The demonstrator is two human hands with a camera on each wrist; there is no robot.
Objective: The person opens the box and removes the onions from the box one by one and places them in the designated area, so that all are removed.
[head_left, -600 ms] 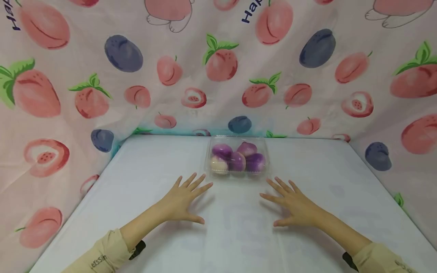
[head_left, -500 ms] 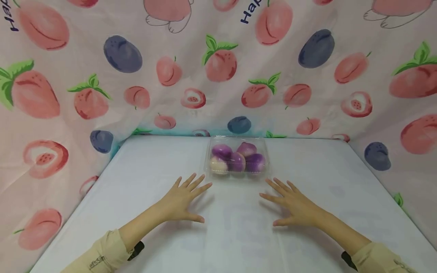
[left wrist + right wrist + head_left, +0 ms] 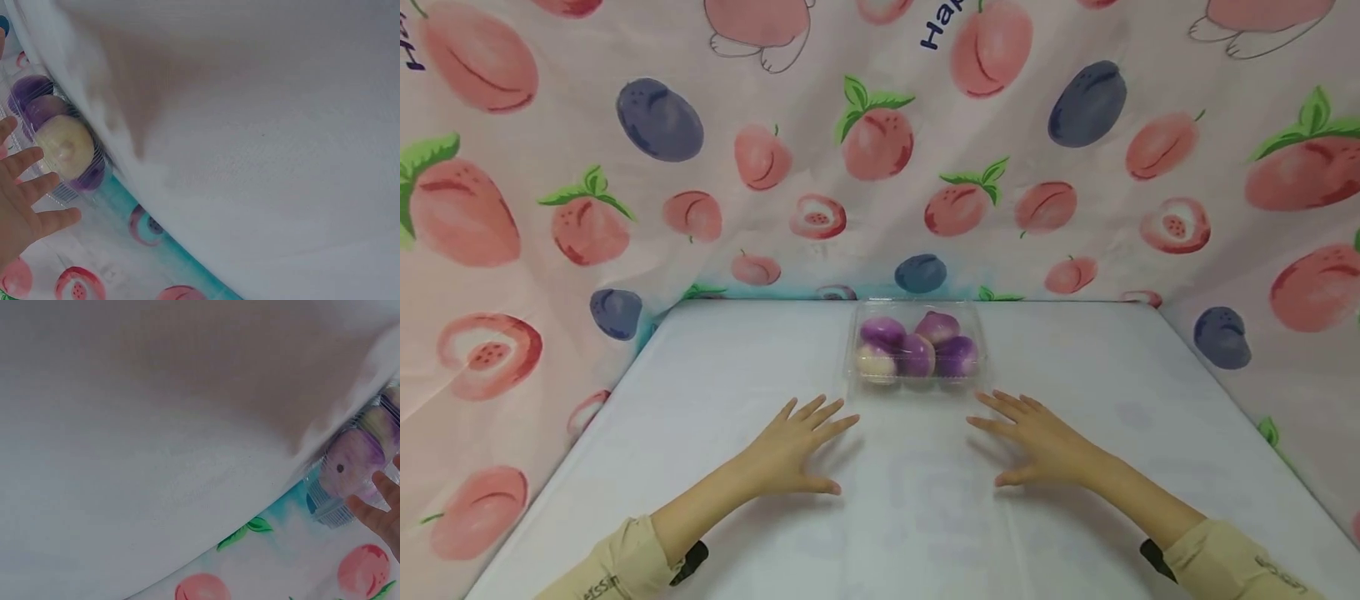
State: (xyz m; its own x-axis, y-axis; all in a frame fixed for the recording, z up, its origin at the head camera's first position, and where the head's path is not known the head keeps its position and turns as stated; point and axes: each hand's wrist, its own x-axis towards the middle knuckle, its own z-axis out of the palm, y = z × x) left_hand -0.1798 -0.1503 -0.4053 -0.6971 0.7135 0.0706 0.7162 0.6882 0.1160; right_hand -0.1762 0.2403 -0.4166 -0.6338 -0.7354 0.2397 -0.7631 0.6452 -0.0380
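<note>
A clear plastic clamshell box (image 3: pixel 917 392) sits at the far middle of the white table, its lid down over several purple-and-white turnips (image 3: pixel 957 357). My left hand (image 3: pixel 793 454) is spread above the table, in front of the box and to its left, holding nothing. On the other side, my right hand (image 3: pixel 1045 442) mirrors it with fingers apart, also holding nothing. Both sets of fingertips point toward the box with a gap before it. The left wrist view shows a pale turnip (image 3: pixel 65 147) through the plastic; the right wrist view shows a purple-tinged turnip (image 3: pixel 351 464).
The white table (image 3: pixel 917 517) runs back to a fruit-printed cloth (image 3: pixel 880 233) hanging behind and along both sides. The box stands close to the table's back edge. Rolled beige sleeves (image 3: pixel 625 554) and dark wrist straps lie at the front.
The whole head view shifts slightly left. Relative to the box, both hands stay nearly where they were, fingers still spread; the box has not moved on the table.
</note>
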